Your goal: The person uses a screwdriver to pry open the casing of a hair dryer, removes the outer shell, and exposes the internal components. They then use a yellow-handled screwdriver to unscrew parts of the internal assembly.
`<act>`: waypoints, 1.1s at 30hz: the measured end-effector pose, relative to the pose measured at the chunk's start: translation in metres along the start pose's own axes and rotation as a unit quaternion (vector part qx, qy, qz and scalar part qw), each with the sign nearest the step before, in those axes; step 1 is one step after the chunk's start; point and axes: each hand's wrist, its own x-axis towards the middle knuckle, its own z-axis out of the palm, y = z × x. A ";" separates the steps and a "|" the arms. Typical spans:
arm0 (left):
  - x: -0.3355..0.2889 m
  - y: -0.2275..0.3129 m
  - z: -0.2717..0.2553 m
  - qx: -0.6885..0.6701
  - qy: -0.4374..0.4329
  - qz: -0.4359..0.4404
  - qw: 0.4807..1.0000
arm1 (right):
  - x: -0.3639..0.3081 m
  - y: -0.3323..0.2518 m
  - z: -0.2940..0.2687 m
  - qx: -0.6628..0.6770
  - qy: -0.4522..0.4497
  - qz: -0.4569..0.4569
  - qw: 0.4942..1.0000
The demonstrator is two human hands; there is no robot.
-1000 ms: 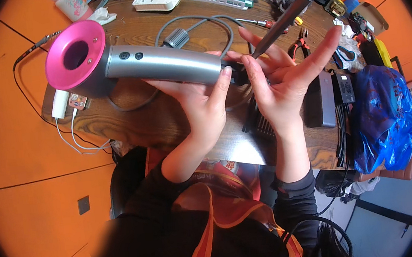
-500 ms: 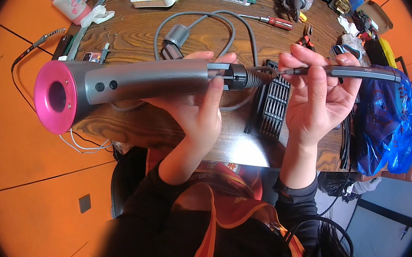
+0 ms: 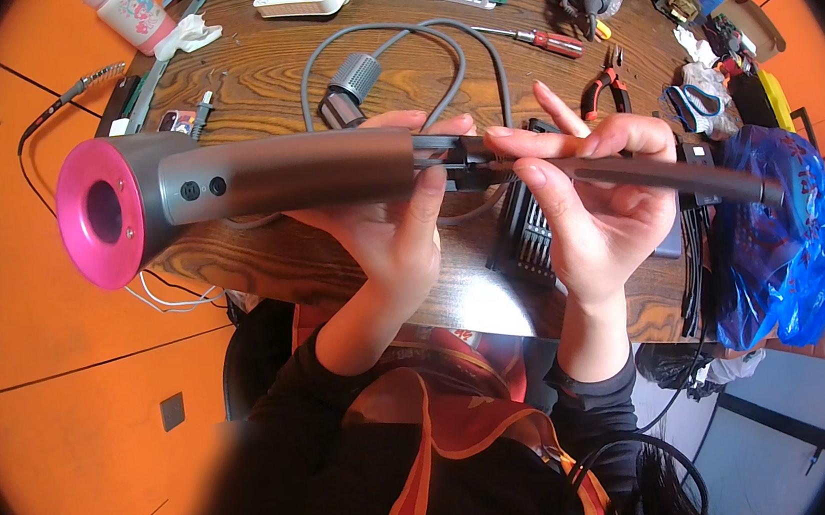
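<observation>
The grey, pink-ringed hair dryer [image 3: 268,177] is almost level at left centre, its handle end open. A dark screwdriver [image 3: 660,174] slants at right.

The hair dryer [image 3: 288,173] hides the left hand [image 3: 382,231] (partly) — dark screwdriver [image 3: 660,174] blurred.

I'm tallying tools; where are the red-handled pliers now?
In the head view, the pliers lie on the table right of centre, just beyond the right hand and near the red screwdriver.
</observation>
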 end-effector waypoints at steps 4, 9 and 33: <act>-0.002 -0.001 0.002 -0.034 0.028 -0.010 0.999 | 0.001 -0.002 -0.002 -0.064 -0.027 -0.011 0.998; -0.001 -0.001 -0.004 0.019 -0.007 -0.039 0.999 | 0.003 -0.015 0.007 -0.102 0.002 0.075 0.992; -0.008 -0.009 -0.005 0.037 0.090 -0.084 0.992 | 0.022 -0.011 0.022 -0.191 -0.023 0.039 0.981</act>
